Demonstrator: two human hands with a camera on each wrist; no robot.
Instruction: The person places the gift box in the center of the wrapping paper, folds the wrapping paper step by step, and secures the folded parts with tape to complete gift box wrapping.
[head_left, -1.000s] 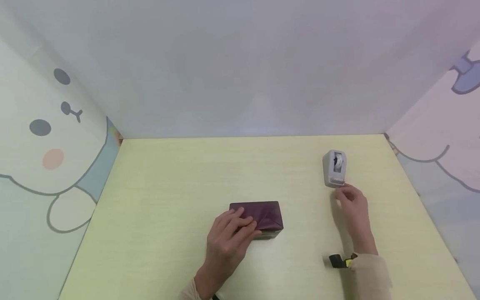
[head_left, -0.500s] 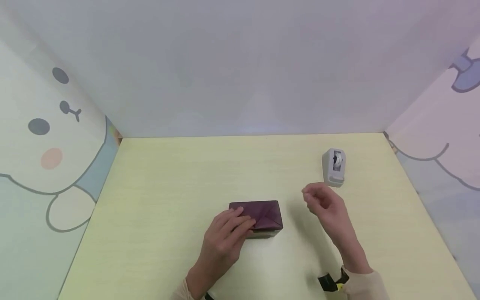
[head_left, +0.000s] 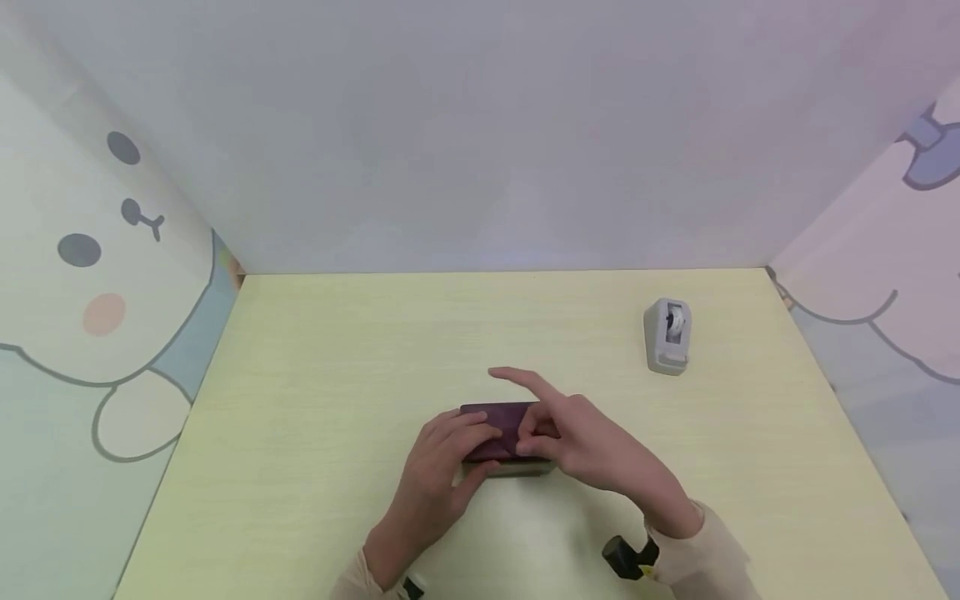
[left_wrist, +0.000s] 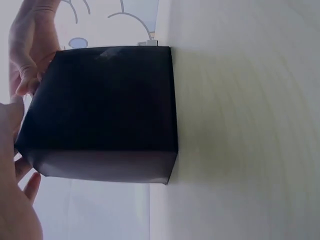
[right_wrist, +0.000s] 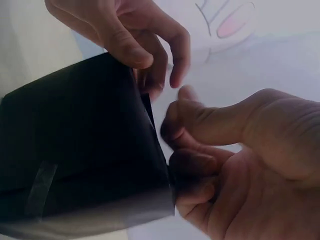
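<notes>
A box wrapped in dark purple paper (head_left: 506,417) rests on the table. My left hand (head_left: 435,475) holds it at its left part, fingers over the top and thumb along the near side. Over the box's right part, my right hand (head_left: 592,442) pinches with thumb and a curled finger, while another finger sticks out straight. The piece of tape in that pinch is hardly visible. In the right wrist view a strip of clear tape (right_wrist: 42,187) lies across the box's side, and a paper edge lifts slightly near the left thumb (right_wrist: 135,56).
A grey tape dispenser (head_left: 667,337) stands on the pale yellow table (head_left: 337,358) at the back right. Walls with cartoon drawings (head_left: 105,317) close in both sides, and a plain wall (head_left: 480,150) stands behind.
My right hand has left the tape dispenser's cutter and moved left and nearer, over the box. The left hand has stayed on the box, its thumb and fingers shifting slightly.
</notes>
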